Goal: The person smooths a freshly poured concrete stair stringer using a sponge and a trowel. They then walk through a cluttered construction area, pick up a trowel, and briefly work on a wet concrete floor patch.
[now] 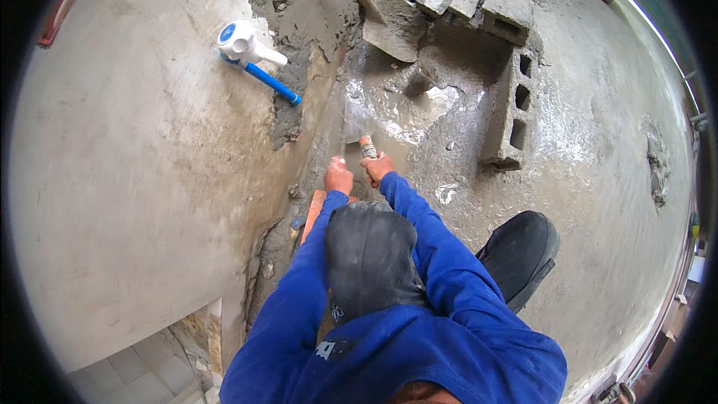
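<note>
Low beside the wall, my left hand [338, 178] is closed in a fist, with a thin pale line rising from its top. What it holds is too blurred to name. Close to its right, my right hand [378, 169] wraps round the mortar-smeared, orange-tipped handle of a trowel [368, 147]. A flat grey blade seems to reach forward from that handle over wet mortar, though its outline is unclear. Ahead of both hands, a short round pipe stub [419, 82] stands up from the wet cement floor [404, 116].
Hollow concrete blocks [511, 108] border the wet patch on the right and far side. A mortar-covered shovel [396, 26] leans at the far end. From the left wall juts a white fitting [241, 41] with a blue pipe [273, 84]. Beside my left forearm lies an orange brick piece [313, 213].
</note>
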{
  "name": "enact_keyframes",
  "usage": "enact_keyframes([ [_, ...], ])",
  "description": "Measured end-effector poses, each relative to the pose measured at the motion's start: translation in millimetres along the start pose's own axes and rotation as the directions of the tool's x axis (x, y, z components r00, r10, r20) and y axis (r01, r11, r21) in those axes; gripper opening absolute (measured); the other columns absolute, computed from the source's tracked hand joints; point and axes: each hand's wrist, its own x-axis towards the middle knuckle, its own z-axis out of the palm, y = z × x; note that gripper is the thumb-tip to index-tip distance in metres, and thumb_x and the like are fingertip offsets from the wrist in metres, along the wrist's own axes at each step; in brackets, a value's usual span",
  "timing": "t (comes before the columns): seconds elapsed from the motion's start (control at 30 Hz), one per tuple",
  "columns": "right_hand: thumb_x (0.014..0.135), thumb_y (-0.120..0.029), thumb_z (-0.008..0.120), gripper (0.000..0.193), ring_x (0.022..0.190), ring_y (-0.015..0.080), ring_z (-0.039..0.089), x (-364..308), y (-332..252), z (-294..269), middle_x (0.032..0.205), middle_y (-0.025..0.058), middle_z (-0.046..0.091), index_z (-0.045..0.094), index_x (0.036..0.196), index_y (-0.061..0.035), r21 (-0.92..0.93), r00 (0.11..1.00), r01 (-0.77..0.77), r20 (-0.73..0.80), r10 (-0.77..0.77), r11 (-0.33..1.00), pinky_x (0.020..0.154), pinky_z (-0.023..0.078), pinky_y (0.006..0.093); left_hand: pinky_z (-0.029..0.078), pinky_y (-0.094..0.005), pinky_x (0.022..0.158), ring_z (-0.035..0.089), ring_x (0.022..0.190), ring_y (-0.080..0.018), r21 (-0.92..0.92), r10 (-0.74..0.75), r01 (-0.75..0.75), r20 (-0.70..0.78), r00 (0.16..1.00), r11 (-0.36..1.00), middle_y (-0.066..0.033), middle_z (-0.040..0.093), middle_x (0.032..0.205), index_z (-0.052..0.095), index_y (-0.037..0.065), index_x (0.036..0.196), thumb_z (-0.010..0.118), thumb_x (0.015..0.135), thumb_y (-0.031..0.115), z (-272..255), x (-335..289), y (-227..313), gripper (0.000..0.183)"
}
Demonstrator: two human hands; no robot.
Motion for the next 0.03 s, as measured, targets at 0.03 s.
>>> enact_keyframes([
  [0.03, 0.076, -0.023, 0.069, 0.062, 0.041, 0.0227, 0.054, 5.2, 0.2, -4.9, 0.068, 0.0149, 0.060, 0.044, 0.129, -0.0023, -0.061, 0.996, -0.069, 0.050, 0.072, 0.996, 0.035, 0.041, 0.0364, 0.047, -0.0474, 0.089, 0.060, 0.102, -0.0409, -0.092, -0.062, 0.053, -0.094, 0.994, 0.994, -0.0275, 0.063, 0.102, 0.060, 0.006, 0.117, 0.047, 0.091, 0.025, 1.0, 3.7, -1.2, 0.034],
])
